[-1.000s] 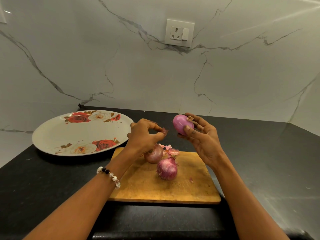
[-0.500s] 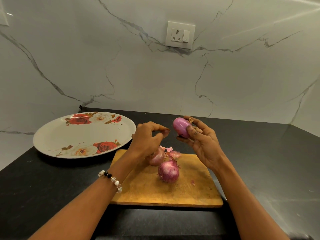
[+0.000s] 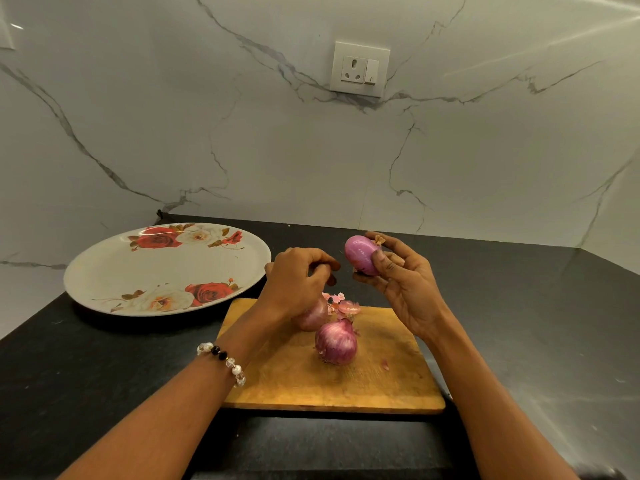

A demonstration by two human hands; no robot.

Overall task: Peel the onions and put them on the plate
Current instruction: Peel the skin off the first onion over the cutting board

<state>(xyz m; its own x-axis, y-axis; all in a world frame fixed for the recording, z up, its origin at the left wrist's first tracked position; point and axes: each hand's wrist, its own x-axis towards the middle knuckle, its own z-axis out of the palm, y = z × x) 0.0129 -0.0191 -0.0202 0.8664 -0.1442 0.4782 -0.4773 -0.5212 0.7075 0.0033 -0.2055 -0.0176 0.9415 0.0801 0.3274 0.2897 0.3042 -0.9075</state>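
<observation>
A: Starting at the far left, the flowered plate (image 3: pixel 104 271) sits on the black desk (image 3: pixel 86 368) with nothing on it, so by my reckoning no onion has been delivered yet.

B: And next along, the left hand (image 3: pixel 294 282)?

A: It hovers above the far left corner of the wooden cutting board (image 3: pixel 332 386), fingers curled in and pinched narrow. Whether a scrap of skin is caught between them, I cannot tell.

B: Below it?

A: Two onions on the board, touching or nearly so. The farther onion (image 3: pixel 313 317) is half hidden under that hand; the nearer onion (image 3: pixel 336 342) stands clear, its papery streaked skin on. Loose skin scraps (image 3: pixel 341 303) lie just beyond them.

B: Then the right side.

A: The right hand (image 3: pixel 401 285) holds the peeled onion (image 3: pixel 362 254) up off the board, thumb across its front, fingers behind. It looks smooth and glossy, with a dry tuft left at the top end.

B: How will it handle?

A: Firm and light, I'd judge, but slick once bare, so cup it around the belly rather than pinching the ends. The unpeeled ones should be easier to hold; their dry skin is brittle and best started at the tip.
</observation>
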